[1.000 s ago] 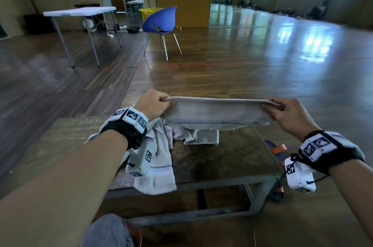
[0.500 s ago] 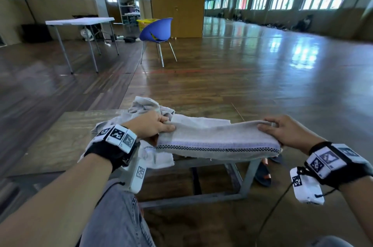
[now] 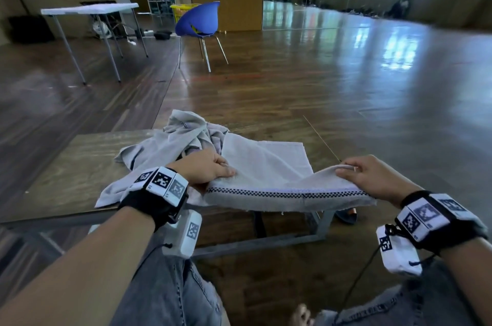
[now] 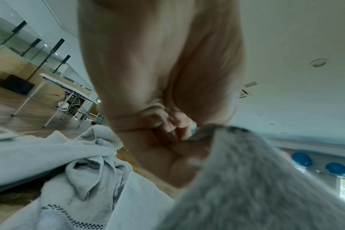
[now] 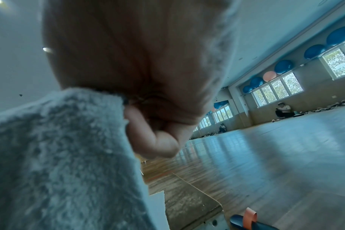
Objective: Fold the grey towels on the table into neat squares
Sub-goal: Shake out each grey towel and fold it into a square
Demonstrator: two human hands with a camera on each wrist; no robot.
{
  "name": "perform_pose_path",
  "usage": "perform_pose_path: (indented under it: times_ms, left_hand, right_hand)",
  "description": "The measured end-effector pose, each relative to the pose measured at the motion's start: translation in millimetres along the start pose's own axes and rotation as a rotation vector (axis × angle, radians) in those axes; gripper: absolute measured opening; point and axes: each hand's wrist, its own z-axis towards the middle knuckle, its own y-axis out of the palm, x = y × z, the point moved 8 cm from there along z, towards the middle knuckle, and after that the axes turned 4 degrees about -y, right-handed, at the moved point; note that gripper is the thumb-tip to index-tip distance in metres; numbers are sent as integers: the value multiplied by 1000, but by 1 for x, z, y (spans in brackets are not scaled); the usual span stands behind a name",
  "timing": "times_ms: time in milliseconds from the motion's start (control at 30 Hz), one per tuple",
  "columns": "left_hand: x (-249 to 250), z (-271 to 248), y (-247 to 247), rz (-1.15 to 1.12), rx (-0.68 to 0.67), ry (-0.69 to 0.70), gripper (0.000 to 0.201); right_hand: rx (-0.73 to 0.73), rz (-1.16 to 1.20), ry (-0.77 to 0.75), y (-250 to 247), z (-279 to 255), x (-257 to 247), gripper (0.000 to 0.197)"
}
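A grey towel (image 3: 269, 166) with a checked band lies partly flat on the low table (image 3: 77, 163), its near edge lifted over the table's front. My left hand (image 3: 210, 170) grips the towel's near left corner (image 4: 236, 179). My right hand (image 3: 364, 174) pinches the near right corner (image 5: 59, 155), held a little above the table. Behind my left hand a heap of other grey towels (image 3: 173, 144) lies crumpled; the same heap (image 4: 69, 171) shows in the left wrist view.
The table's metal frame (image 3: 319, 224) stands on a wooden floor. A sandal (image 3: 346, 215) lies under the table's right end. Far back are a blue chair (image 3: 199, 22) and a white folding table (image 3: 90, 9). My knees in jeans (image 3: 173, 293) are close to the table's front.
The towel was stretched in the air between both hands; both hands have come down and toward me, and its far half now lies flat on the table.
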Motion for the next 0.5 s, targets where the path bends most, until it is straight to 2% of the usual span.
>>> perform_pose_path:
  times_ms: [133, 233, 500]
  left_hand:
    - [-8, 38, -14, -6, 205, -13, 41]
    - [-4, 71, -27, -35, 315, 0, 38]
    - [3, 185, -49, -39, 490, 17, 30]
  right_hand:
    - [44, 4, 55, 9, 38, 16, 31]
    - [96, -5, 82, 13, 79, 27, 36]
    - [185, -85, 107, 22, 194, 62, 25]
